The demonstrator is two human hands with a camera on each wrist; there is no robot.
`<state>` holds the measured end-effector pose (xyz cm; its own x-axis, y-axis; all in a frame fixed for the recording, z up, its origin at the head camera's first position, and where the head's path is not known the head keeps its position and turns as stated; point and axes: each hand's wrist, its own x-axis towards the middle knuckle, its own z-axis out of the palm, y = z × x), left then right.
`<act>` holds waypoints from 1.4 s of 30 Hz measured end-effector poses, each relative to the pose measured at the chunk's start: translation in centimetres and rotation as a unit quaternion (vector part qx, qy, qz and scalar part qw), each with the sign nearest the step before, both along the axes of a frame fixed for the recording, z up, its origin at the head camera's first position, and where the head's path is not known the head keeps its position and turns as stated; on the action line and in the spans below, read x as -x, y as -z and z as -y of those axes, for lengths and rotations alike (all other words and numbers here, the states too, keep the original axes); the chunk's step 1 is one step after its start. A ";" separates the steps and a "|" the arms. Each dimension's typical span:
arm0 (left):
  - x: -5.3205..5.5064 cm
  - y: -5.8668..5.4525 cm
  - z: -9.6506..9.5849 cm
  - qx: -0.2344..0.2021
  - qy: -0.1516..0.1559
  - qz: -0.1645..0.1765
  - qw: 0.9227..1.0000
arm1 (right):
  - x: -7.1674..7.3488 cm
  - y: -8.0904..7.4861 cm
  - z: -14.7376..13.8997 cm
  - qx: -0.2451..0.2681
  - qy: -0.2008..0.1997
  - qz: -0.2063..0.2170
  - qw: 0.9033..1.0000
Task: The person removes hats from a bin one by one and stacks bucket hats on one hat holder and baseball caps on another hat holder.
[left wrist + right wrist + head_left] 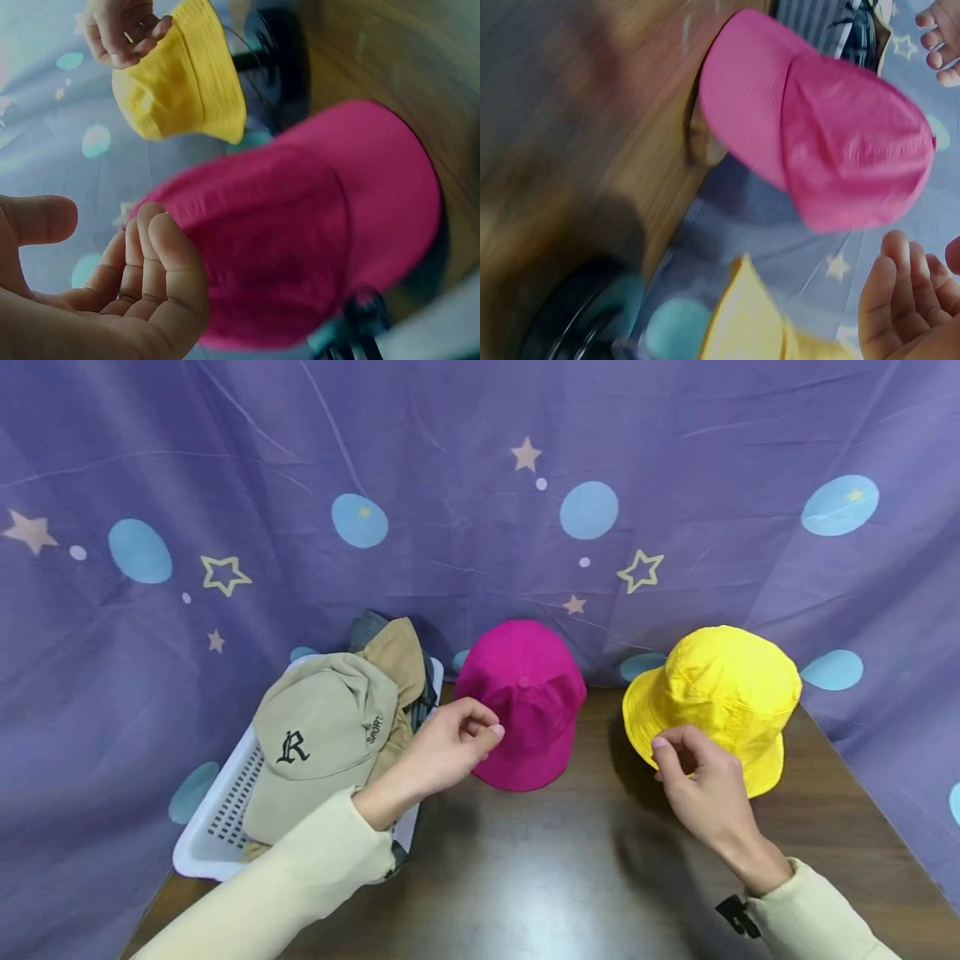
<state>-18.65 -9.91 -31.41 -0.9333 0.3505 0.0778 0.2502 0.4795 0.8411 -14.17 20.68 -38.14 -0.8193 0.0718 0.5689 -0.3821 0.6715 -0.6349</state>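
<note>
A magenta baseball cap (pixel 536 727) stands at the back middle of the table, its brim toward me. To its right is a yellow bucket hat (pixel 731 685), raised over a black round-based stand (pixel 281 67) in the left wrist view. My left hand (pixel 446 743) hovers before the magenta cap's left side, with loosely bent fingers and nothing in them. Thumb and fingers stand apart in the left wrist view. In front of the bucket hat's lower edge is my right hand (pixel 705 789), its fingers likewise loosely bent and holding nothing. Whether it touches the hat cannot be told.
A white perforated basket (pixel 197 852) at the left holds a khaki cap (pixel 322 718) with a black letter R, a tan hat piece (pixel 397 656) and darker fabric. Behind the wooden table (pixel 517 877) hangs a purple curtain (pixel 465 460) with stars and blue ovals.
</note>
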 end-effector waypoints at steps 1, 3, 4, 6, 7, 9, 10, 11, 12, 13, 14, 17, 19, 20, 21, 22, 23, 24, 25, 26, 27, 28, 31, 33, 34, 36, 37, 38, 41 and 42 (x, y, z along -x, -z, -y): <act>0.0 0.0 0.5 0.004 -0.004 -0.006 1.000 | 0.3 -0.1 0.5 0.002 -0.007 -0.004 1.000; 0.1 0.1 1.6 0.019 -0.014 -0.020 1.000 | 0.8 -0.1 1.6 0.002 -0.018 -0.005 1.000; 0.1 0.2 2.1 0.026 -0.020 -0.024 0.999 | 1.0 -0.1 2.1 0.002 -0.023 -0.006 1.000; 0.1 0.4 3.1 0.038 -0.031 -0.027 0.998 | 1.3 -0.1 3.1 0.005 -0.029 -0.003 1.000; 0.1 0.6 3.5 0.042 -0.036 -0.028 0.998 | 1.5 0.0 3.6 0.008 -0.033 0.000 0.999; 0.2 0.8 4.5 0.060 -0.046 -0.034 0.997 | 1.7 0.1 4.5 0.011 -0.045 0.004 0.999; 0.2 0.9 5.0 0.067 -0.051 -0.038 0.996 | 1.8 0.1 5.0 0.013 -0.050 0.009 0.999; 0.2 0.9 5.6 0.074 -0.055 -0.043 0.995 | 1.9 0.2 5.5 0.014 -0.058 0.012 0.998; 0.2 0.9 6.1 0.082 -0.061 -0.049 0.994 | 2.0 0.3 6.0 0.015 -0.065 0.011 0.998; 0.3 0.9 6.7 0.091 -0.067 -0.055 0.992 | 2.1 0.3 6.5 0.015 -0.072 0.011 0.997; 0.2 0.7 7.2 0.099 -0.071 -0.059 0.991 | 2.2 0.3 7.0 0.015 -0.080 0.010 0.997; 0.2 0.3 8.8 0.114 -0.087 -0.065 0.988 | 2.4 0.4 8.6 0.013 -0.101 0.007 0.995; 0.2 -0.1 9.7 0.125 -0.097 -0.068 0.985 | 2.5 0.4 9.6 0.007 -0.114 0.009 0.993; 0.2 -0.3 10.2 0.128 -0.103 -0.071 0.984 | 2.6 0.4 10.0 0.001 -0.120 0.014 0.993; 0.2 -0.4 10.7 0.133 -0.110 -0.075 0.982 | 2.6 0.4 10.5 -0.007 -0.126 0.021 0.992; 0.3 -0.6 11.2 0.137 -0.116 -0.079 0.981 | 2.6 0.4 10.9 -0.015 -0.131 0.032 0.991; 0.4 -0.8 11.7 0.141 -0.122 -0.083 0.979 | 2.6 0.4 11.3 -0.024 -0.135 0.044 0.990; 0.5 -0.9 12.1 0.142 -0.127 -0.089 0.978 | 2.6 0.3 11.7 -0.034 -0.138 0.056 0.988; 0.6 -1.0 12.5 0.143 -0.132 -0.093 0.976 | 2.6 0.2 12.1 -0.044 -0.140 0.068 0.987; 0.8 -1.1 13.0 0.145 -0.136 -0.096 0.975 | 2.6 0.2 12.5 -0.052 -0.143 0.079 0.985; 1.0 -1.1 13.4 0.146 -0.141 -0.096 0.974 | 2.7 0.2 12.9 -0.058 -0.145 0.089 0.984; 1.2 -1.1 13.7 0.148 -0.145 -0.095 0.974 | 2.7 0.2 13.3 -0.062 -0.146 0.098 0.982; 1.8 -0.6 14.9 0.146 -0.154 -0.084 0.974 | 2.9 0.2 14.4 -0.069 -0.153 0.121 0.978; 2.1 -0.3 15.6 0.147 -0.161 -0.071 0.973 | 3.2 0.4 15.1 -0.071 -0.162 0.138 0.974; 2.3 -0.2 16.0 0.151 -0.165 -0.066 0.973 | 3.3 0.4 15.4 -0.072 -0.167 0.145 0.972; 2.6 0.0 16.8 0.157 -0.172 -0.064 0.970 | 3.6 0.6 16.0 -0.072 -0.177 0.158 0.969; 2.7 0.0 17.2 0.162 -0.176 -0.064 0.969 | 3.7 0.7 16.2 -0.069 -0.182 0.165 0.967; 2.9 0.1 17.5 0.167 -0.180 -0.063 0.967 | 3.8 0.7 16.4 -0.066 -0.184 0.171 0.966; 3.4 0.1 18.4 0.179 -0.188 -0.067 0.963 | 4.1 0.9 17.1 -0.056 -0.190 0.187 0.962; 3.5 0.1 18.6 0.183 -0.190 -0.063 0.962 | 4.1 1.0 17.3 -0.052 -0.193 0.194 0.960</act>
<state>-22.19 -28.51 -31.49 -0.9907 0.0103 0.1355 0.0868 0.8149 0.5730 -18.28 3.41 -39.13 -0.9255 -0.3200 0.2026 -0.3627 0.5948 -0.7174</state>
